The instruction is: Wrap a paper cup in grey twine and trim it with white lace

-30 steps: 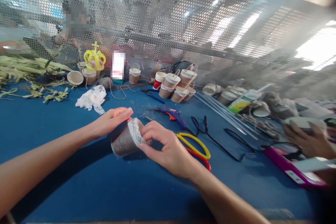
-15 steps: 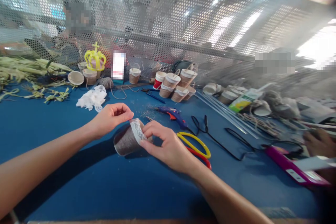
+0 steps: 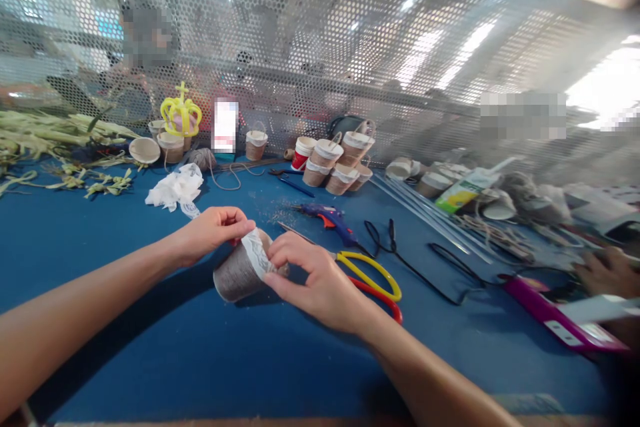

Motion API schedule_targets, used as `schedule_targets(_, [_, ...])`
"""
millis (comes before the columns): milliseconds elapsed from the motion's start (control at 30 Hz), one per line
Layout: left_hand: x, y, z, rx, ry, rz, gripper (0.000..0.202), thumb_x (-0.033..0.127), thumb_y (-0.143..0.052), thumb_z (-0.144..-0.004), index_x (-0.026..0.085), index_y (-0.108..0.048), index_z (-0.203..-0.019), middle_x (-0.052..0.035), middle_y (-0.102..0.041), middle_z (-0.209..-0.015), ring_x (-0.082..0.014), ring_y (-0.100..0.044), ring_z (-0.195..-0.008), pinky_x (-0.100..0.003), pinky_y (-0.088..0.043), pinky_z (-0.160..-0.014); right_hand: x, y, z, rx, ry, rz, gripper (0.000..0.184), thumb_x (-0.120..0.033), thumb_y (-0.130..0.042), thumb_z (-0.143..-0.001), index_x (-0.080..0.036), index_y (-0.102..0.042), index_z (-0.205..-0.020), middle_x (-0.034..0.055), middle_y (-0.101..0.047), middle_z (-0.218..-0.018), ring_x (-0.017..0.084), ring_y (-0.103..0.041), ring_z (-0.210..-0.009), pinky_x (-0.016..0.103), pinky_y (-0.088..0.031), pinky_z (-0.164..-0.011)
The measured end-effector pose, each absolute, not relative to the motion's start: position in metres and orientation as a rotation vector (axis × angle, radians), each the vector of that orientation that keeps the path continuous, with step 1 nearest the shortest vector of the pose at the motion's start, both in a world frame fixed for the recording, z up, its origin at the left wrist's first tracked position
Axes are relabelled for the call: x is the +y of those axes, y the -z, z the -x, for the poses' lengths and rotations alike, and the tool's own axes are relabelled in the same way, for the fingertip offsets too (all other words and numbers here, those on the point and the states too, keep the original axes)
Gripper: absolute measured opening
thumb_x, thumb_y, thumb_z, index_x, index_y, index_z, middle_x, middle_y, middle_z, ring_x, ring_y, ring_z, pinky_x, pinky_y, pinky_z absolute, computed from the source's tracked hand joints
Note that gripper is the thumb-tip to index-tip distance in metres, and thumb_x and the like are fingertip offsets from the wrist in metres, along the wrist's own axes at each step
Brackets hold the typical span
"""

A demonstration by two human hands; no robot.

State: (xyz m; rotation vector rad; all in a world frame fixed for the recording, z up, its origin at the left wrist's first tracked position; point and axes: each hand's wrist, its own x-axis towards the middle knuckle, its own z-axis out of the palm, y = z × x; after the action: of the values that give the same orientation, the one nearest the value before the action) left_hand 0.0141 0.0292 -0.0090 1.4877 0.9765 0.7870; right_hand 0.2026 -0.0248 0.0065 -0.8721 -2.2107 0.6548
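Note:
A small cup wrapped in grey-brown twine (image 3: 235, 275) lies tilted above the blue table, its mouth facing up and right. White lace ribbon (image 3: 256, 250) runs along its rim. My left hand (image 3: 220, 230) pinches the lace at the rim's upper left between thumb and fingertips. At the right side of the rim, my right hand (image 3: 310, 273) grips the cup, thumb in front and fingers by the mouth, pressing on the lace. Part of the rim hides behind these fingers. Beside my right hand lie scissors (image 3: 373, 270) with yellow and red handles.
A blue glue gun (image 3: 333, 220) lies beyond the scissors. White lace (image 3: 175, 188) is heaped at left. Several finished cups (image 3: 325, 153) stand at the back, near a yellow crown (image 3: 181, 113). Another person's hand (image 3: 607, 270) is at right beside a magenta box (image 3: 550, 313).
The cup has turned slightly and shifted a little down and left. My left hand has dropped slightly and stays at the lace; my right hand keeps its grip.

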Motion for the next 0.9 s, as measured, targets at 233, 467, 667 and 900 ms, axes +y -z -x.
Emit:
schedule_targets(233, [0.009,-0.032,0.003,0.657,-0.605,-1.67,0.023,0.035,-0.068,-0.064,0.017,-0.056,-0.058,0.0001,-0.054,-0.064,-0.0118,-0.047,-0.059,-0.026,-0.04,-0.057,-0.022,-0.002,-0.205,-2.105,-0.713,1.01,0.009,-0.017,-0.055,-0.075,-0.019,-0.05,-0.068,0.0022,-0.056,-0.076,0.014,-0.052,-0.072,0.029,-0.043,-0.07])
schedule_targets(467, [0.01,-0.034,0.004,0.78,-0.562,-1.737,0.03,0.046,-0.063,-0.067,0.017,-0.056,-0.064,-0.0003,-0.055,-0.061,-0.0127,-0.049,-0.056,-0.027,-0.042,-0.057,-0.023,-0.002,-0.204,-2.078,-0.746,1.036,0.007,-0.013,-0.053,-0.073,-0.019,-0.052,-0.069,0.0017,-0.056,-0.076,0.014,-0.051,-0.073,0.03,-0.043,-0.072])
schedule_targets(667, [0.022,0.003,-0.013,0.957,-0.586,-1.877,0.061,0.05,-0.062,-0.065,0.016,-0.046,-0.113,-0.0079,-0.056,-0.1,-0.0203,-0.053,-0.087,-0.031,-0.043,-0.072,-0.022,0.0,-0.204,-2.046,-0.746,1.021,0.006,-0.015,-0.054,-0.073,-0.019,-0.053,-0.069,0.0017,-0.056,-0.076,0.014,-0.051,-0.072,0.03,-0.043,-0.071])
schedule_targets(900, [0.015,0.006,-0.017,0.904,-0.451,-1.818,0.056,0.052,-0.061,-0.066,0.012,-0.05,-0.103,-0.0044,-0.057,-0.084,-0.0177,-0.052,-0.073,-0.025,-0.041,-0.059,-0.021,0.0,-0.206,-2.042,-0.758,1.013,0.003,-0.017,-0.055,-0.075,-0.019,-0.056,-0.073,0.0032,-0.059,-0.083,0.015,-0.055,-0.08,0.032,-0.045,-0.076])
